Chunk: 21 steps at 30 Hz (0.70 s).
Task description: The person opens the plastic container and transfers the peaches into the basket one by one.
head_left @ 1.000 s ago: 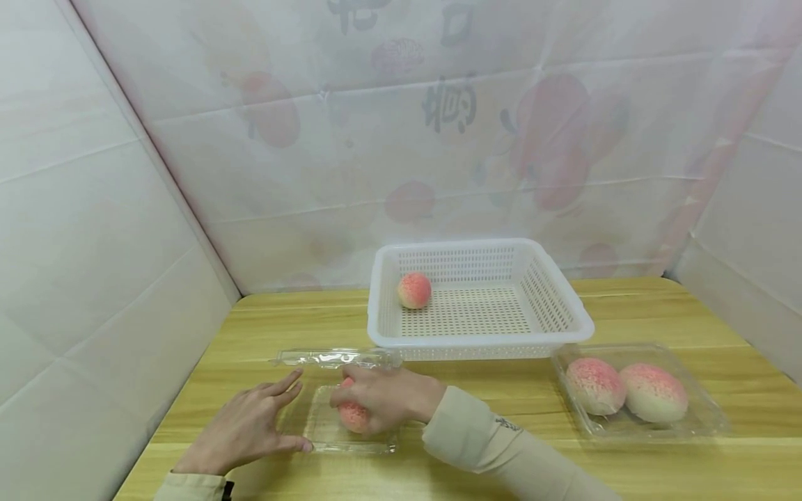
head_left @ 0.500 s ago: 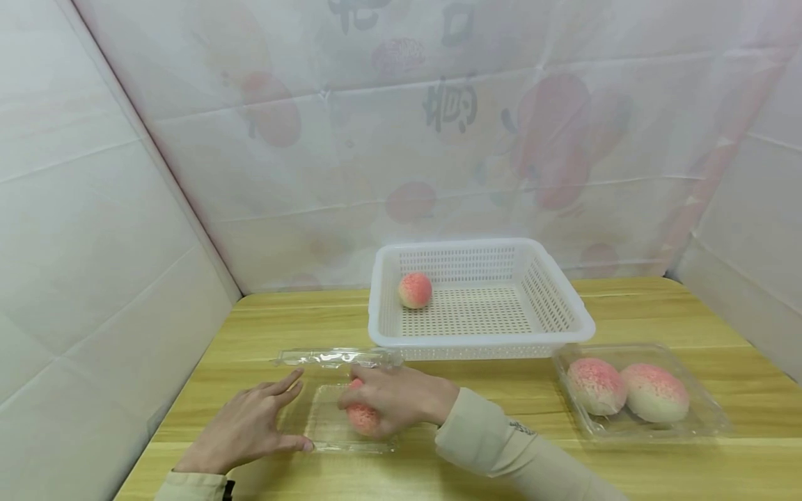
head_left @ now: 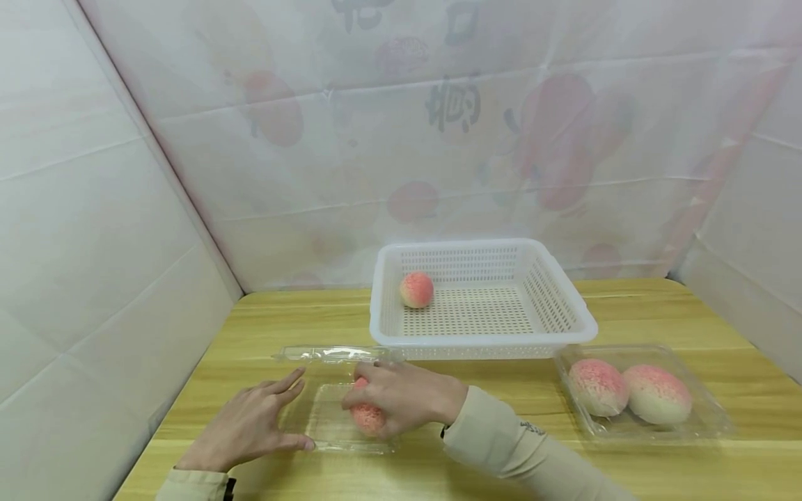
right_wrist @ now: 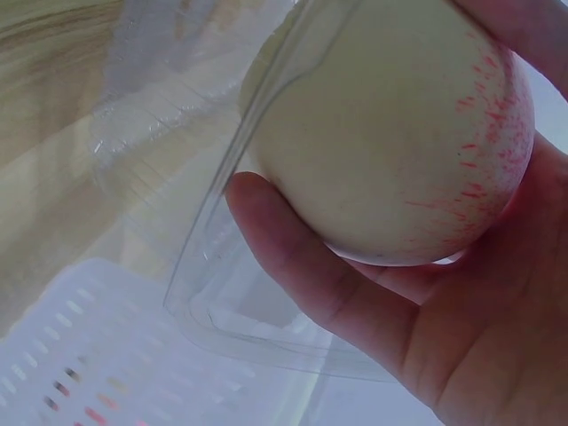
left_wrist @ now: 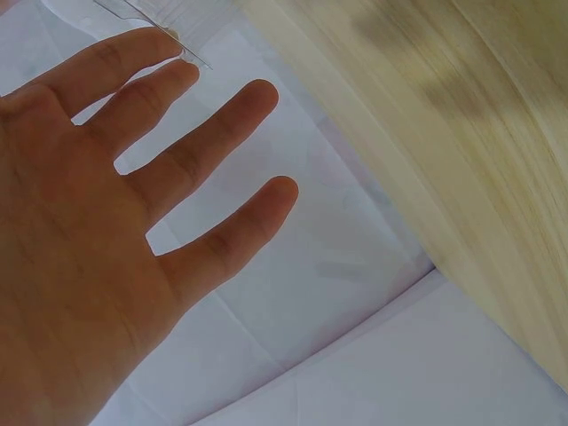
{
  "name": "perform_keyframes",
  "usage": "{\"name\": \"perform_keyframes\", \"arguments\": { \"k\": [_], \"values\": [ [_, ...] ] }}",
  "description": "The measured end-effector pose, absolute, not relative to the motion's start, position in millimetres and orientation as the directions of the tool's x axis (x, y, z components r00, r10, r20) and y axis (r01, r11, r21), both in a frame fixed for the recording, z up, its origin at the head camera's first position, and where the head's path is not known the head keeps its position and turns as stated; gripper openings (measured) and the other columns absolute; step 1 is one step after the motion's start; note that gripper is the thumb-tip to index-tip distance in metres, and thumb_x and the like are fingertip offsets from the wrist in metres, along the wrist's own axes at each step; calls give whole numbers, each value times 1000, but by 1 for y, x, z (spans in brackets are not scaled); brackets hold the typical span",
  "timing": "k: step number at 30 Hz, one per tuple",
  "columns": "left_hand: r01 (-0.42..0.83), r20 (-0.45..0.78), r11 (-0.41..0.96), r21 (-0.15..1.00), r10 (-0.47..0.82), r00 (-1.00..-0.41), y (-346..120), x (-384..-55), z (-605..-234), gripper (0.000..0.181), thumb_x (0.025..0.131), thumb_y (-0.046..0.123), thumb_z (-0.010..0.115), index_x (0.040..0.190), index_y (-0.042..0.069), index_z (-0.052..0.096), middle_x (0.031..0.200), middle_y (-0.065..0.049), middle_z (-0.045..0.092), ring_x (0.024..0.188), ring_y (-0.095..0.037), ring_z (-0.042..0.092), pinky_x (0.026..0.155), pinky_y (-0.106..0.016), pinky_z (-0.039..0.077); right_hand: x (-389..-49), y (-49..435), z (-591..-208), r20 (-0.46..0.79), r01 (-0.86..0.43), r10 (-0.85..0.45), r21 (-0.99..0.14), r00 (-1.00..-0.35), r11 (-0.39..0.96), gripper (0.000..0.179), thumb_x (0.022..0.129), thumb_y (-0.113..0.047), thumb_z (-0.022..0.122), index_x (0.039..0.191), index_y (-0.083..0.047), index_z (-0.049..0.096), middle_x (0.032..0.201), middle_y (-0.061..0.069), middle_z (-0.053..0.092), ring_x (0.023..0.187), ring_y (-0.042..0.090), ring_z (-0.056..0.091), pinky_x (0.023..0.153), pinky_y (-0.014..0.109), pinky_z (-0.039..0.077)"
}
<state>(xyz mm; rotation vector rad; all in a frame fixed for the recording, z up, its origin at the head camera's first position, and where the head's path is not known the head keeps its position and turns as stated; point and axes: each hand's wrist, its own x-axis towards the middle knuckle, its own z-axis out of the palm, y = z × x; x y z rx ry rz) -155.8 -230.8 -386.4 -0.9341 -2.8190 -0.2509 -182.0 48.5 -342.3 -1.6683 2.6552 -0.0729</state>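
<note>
My right hand (head_left: 410, 393) grips a round pink-and-cream peach (head_left: 367, 416) from above, over the right part of an open clear plastic clamshell box (head_left: 327, 417). Close up in the right wrist view, the peach's pale side (right_wrist: 373, 133) shows pink speckles toward the palm, and the thumb presses beside the box's rim (right_wrist: 232, 146). At the box's left side, my left hand (head_left: 250, 428) has its fingers spread, with the thumb tip at the near left corner. Those fingers look straight and spread in the left wrist view. The box's lid (head_left: 338, 353) lies folded back behind.
A white perforated basket (head_left: 482, 340) stands at the back of the wooden table, holding one peach (head_left: 416, 289) at its left. To the right, another clear box (head_left: 689, 435) contains two larger peaches (head_left: 598, 386). White printed sheets (head_left: 351, 174) wall the table in.
My right hand has shifted slightly right with the peach, toward the right side of the open box. The left hand has hardly moved.
</note>
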Motion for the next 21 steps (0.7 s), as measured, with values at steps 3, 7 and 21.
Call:
{"name": "perform_keyframes", "arguments": {
  "k": [3, 7, 21],
  "values": [
    [600, 203, 793, 103, 574, -793, -231, -156, -386, 100, 76, 79, 65, 126, -8, 67, 143, -19, 57, 106, -42, 67, 79, -50, 59, -181, 51, -340, 16, -901, -901, -48, -433, 432, 46, 80, -26, 85, 123, -24, 69, 120, 3, 58, 101, 13, 59, 89, 27, 49],
    [599, 204, 795, 101, 573, -794, -231, -156, -385, 100, 75, 79, 65, 125, -8, 67, 143, -18, 56, 105, -42, 67, 79, -50, 59, -180, 54, -337, 22, -909, -909, -39, -416, 415, 42, 82, -27, 84, 121, -24, 69, 118, 3, 58, 99, 11, 58, 89, 26, 49],
    [589, 188, 800, 110, 565, -803, -230, -155, -386, 101, 75, 79, 64, 126, -7, 67, 144, -18, 56, 106, -43, 66, 81, -52, 58, -176, 64, -330, 24, -914, -915, -64, -402, 400, 42, 81, -29, 83, 121, -27, 70, 118, 2, 57, 99, 9, 55, 86, 21, 47]
  ]
}}
